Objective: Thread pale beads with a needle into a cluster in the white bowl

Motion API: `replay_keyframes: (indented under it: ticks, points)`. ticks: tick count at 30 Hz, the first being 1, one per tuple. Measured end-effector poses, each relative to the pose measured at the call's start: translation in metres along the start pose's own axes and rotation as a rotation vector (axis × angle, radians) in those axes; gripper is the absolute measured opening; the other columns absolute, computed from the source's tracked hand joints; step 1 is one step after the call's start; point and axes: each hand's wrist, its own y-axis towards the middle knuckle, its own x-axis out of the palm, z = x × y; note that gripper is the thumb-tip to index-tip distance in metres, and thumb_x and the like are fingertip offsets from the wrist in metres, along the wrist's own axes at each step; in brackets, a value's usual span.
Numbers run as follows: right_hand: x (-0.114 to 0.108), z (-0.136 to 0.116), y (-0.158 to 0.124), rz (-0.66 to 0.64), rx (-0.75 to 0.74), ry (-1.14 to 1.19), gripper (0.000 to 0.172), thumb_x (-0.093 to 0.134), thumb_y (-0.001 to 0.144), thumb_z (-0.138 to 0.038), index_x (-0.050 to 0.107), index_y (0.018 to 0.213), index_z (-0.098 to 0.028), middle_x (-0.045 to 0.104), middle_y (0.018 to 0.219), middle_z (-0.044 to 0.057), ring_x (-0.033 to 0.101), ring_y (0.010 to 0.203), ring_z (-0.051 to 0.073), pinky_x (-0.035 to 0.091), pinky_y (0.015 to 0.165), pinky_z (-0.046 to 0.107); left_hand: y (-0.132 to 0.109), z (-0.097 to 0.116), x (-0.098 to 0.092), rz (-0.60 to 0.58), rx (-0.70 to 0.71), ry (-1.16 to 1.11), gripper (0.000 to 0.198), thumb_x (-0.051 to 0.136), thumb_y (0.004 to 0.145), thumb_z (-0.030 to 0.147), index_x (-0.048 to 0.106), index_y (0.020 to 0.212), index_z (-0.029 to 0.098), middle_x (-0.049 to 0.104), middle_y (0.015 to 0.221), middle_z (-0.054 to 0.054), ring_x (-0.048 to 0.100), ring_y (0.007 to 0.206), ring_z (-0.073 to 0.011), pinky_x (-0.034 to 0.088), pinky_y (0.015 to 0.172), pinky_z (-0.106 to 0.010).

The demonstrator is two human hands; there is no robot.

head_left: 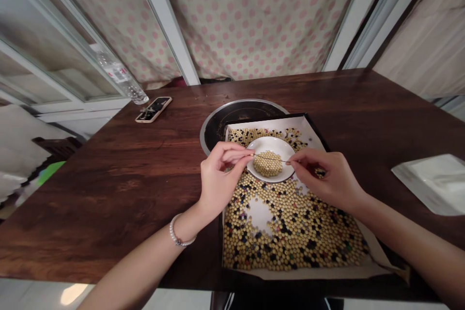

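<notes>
A pink-dotted curtain (254, 14) hangs well beyond the left grip (220, 177) and the right grip (329, 174). The dark wooden worktop (145, 179) spreads beneath them. On it, a paper-lined tray (317, 132) lies under both grips, overlapping a round dark dish (241, 109) just beyond. A clear bottle (125, 82) stands far left of the left grip, past a phone (154, 109); a white flat object (434, 184) lies well right of the right grip. Directly below the grips, a white bowl (271, 143) of pale beads (267, 167) sits over the tray's mixed beads (290, 252), hiding some. Both grips are pinched together on a thin dark thread (271, 158), stretched between them above the bowl
</notes>
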Motion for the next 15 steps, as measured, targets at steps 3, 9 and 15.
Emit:
replay_keyframes:
  ticks: [3, 9, 15]
  points:
    - [0.0001, 0.0002, 0.0001, -0.001, -0.004, 0.0, 0.008, 0.052, 0.082, -0.02, 0.06, 0.079, -0.019, 0.056, 0.057, -0.001, 0.045, 0.048, 0.01, 0.036, 0.045, 0.023, 0.001, -0.001, 0.0001, 0.014, -0.022, -0.017, 0.019, 0.066, 0.075, 0.01, 0.055, 0.087, 0.018, 0.072, 0.081, -0.001, 0.07, 0.078, -0.0141, 0.059, 0.075, -0.024]
    - [0.0003, 0.0003, 0.0001, -0.014, -0.003, -0.009, 0.01, 0.051, 0.082, -0.022, 0.06, 0.079, -0.019, 0.055, 0.057, -0.001, 0.045, 0.048, 0.01, 0.037, 0.045, 0.023, 0.0009, -0.0003, 0.0, 0.014, -0.033, -0.019, 0.019, 0.067, 0.074, 0.009, 0.055, 0.087, 0.019, 0.072, 0.08, -0.001, 0.07, 0.078, -0.0141, 0.059, 0.074, -0.024]
    - [-0.0003, 0.0005, -0.0002, -0.015, -0.003, -0.025, 0.01, 0.051, 0.082, -0.022, 0.061, 0.081, -0.018, 0.055, 0.056, -0.001, 0.045, 0.048, 0.01, 0.037, 0.045, 0.023, 0.0011, -0.0002, 0.0, 0.007, -0.034, -0.003, 0.018, 0.066, 0.075, 0.011, 0.055, 0.087, 0.019, 0.072, 0.08, -0.001, 0.07, 0.078, -0.0154, 0.06, 0.074, -0.027]
